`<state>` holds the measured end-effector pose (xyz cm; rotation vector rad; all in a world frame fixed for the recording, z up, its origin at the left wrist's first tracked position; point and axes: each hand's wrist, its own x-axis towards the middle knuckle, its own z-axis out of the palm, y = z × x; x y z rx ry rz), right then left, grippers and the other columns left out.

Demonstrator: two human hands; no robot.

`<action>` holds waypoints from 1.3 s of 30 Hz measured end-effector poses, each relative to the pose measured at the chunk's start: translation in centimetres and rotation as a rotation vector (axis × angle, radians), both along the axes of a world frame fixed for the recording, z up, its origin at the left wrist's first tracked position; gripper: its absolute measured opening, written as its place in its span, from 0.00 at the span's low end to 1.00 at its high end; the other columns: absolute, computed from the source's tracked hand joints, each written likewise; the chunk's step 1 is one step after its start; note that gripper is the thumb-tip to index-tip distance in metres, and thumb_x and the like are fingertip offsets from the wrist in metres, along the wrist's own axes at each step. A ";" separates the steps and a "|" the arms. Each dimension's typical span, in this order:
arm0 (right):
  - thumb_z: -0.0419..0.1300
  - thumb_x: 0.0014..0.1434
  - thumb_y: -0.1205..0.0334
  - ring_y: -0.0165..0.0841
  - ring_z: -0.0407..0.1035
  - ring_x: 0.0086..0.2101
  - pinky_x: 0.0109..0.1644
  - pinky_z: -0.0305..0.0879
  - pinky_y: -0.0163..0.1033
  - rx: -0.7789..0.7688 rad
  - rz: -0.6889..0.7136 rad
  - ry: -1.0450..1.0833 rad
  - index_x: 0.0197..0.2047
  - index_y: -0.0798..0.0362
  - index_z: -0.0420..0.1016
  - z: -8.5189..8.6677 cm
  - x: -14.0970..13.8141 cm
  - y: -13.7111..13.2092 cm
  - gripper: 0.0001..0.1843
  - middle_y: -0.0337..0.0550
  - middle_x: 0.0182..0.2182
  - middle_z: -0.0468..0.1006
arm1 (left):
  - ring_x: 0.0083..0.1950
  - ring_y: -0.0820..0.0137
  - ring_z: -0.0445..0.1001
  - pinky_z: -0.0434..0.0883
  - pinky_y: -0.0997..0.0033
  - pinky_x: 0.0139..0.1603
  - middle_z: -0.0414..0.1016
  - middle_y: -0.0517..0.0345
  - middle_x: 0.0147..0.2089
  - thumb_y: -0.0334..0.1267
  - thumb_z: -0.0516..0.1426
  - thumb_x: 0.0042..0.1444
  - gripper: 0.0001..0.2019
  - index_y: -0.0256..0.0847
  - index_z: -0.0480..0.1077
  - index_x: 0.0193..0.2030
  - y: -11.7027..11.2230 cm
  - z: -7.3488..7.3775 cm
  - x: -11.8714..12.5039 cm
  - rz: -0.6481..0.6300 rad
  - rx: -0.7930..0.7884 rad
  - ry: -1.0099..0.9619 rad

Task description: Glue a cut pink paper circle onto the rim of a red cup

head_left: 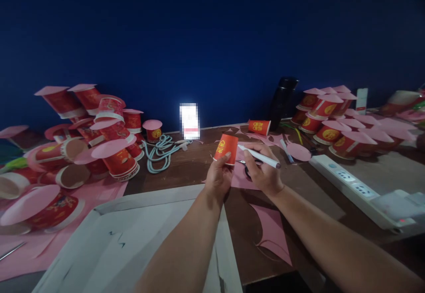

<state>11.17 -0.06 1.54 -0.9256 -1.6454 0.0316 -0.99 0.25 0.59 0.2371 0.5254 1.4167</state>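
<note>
My left hand (218, 176) holds a red paper cup (226, 148) with gold print upside down, above a pink paper sheet (244, 179) on the brown table. My right hand (262, 169) grips a white marker pen (260, 156) whose tip points at the cup's side. Dark scissors lie partly hidden under my right hand. Another red cup (259, 127) lies on its side further back.
Piles of red cups with pink paper discs stand at the left (99, 138) and at the right (332, 116). A white power strip (345, 179) runs along the right. A coiled pale cable (161, 151), a dark bottle (283, 100), a white board (133, 240) and pink offcuts (274, 233) lie around.
</note>
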 end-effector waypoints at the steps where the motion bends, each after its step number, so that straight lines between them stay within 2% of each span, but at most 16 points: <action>1: 0.59 0.58 0.63 0.38 0.72 0.39 0.45 0.69 0.46 -0.009 0.005 0.002 0.43 0.50 0.72 0.0 0.0 0.0 0.08 0.45 0.37 0.77 | 0.37 0.70 0.76 0.70 0.71 0.49 0.78 0.53 0.35 0.27 0.61 0.47 0.09 0.35 0.74 0.38 0.1 -0.1 0.0 -0.003 0.004 0.000; 7: 0.60 0.58 0.63 0.37 0.72 0.38 0.43 0.70 0.45 -0.027 -0.003 -0.006 0.42 0.51 0.72 -0.3 -0.1 0.1 0.08 0.45 0.37 0.77 | 0.37 0.72 0.74 0.67 0.71 0.48 0.77 0.56 0.36 0.29 0.64 0.43 0.12 0.38 0.73 0.37 0.4 -0.7 0.1 0.037 0.066 0.016; 12: 0.60 0.58 0.63 0.37 0.72 0.39 0.45 0.69 0.45 -0.010 -0.003 -0.019 0.42 0.51 0.72 -0.3 -0.1 0.0 0.07 0.45 0.37 0.76 | 0.36 0.74 0.71 0.64 0.71 0.44 0.75 0.59 0.37 0.35 0.66 0.41 0.16 0.40 0.72 0.39 0.4 -1.2 0.0 0.077 0.085 0.102; 18: 0.60 0.58 0.63 0.37 0.72 0.38 0.45 0.69 0.46 -0.026 0.009 -0.029 0.42 0.50 0.72 -0.4 -0.2 -0.1 0.08 0.44 0.37 0.76 | 0.37 0.73 0.69 0.65 0.69 0.42 0.74 0.56 0.40 0.41 0.67 0.41 0.18 0.42 0.72 0.40 0.6 -2.0 0.0 0.143 0.097 0.276; 26: 0.60 0.58 0.63 0.36 0.72 0.37 0.44 0.69 0.45 -0.014 0.012 -0.034 0.42 0.50 0.72 -0.4 -0.2 0.0 0.08 0.43 0.36 0.76 | 0.39 0.71 0.70 0.66 0.69 0.40 0.74 0.54 0.41 0.39 0.67 0.40 0.18 0.40 0.73 0.39 0.9 -1.9 0.0 0.147 0.070 0.317; 30: 0.60 0.58 0.64 0.36 0.72 0.38 0.44 0.69 0.45 -0.008 0.019 -0.040 0.43 0.51 0.72 -0.3 -0.2 0.0 0.08 0.44 0.36 0.76 | 0.38 0.72 0.71 0.66 0.70 0.41 0.75 0.55 0.41 0.38 0.66 0.41 0.17 0.41 0.72 0.40 0.8 -1.8 0.1 0.143 0.079 0.267; 35: 0.59 0.58 0.64 0.36 0.72 0.37 0.44 0.69 0.44 -0.004 0.007 -0.040 0.42 0.50 0.72 -0.2 -0.2 0.0 0.08 0.44 0.36 0.76 | 0.37 0.72 0.74 0.66 0.70 0.45 0.76 0.55 0.38 0.33 0.66 0.41 0.16 0.38 0.72 0.40 0.6 -1.1 0.1 0.093 0.050 0.077; 39: 0.60 0.58 0.64 0.37 0.71 0.38 0.44 0.69 0.46 0.002 -0.004 -0.033 0.42 0.51 0.72 -0.3 -0.2 0.0 0.07 0.45 0.36 0.76 | 0.42 0.67 0.76 0.67 0.67 0.51 0.78 0.52 0.39 0.29 0.63 0.44 0.16 0.36 0.72 0.43 0.4 -0.5 0.1 0.027 0.032 -0.008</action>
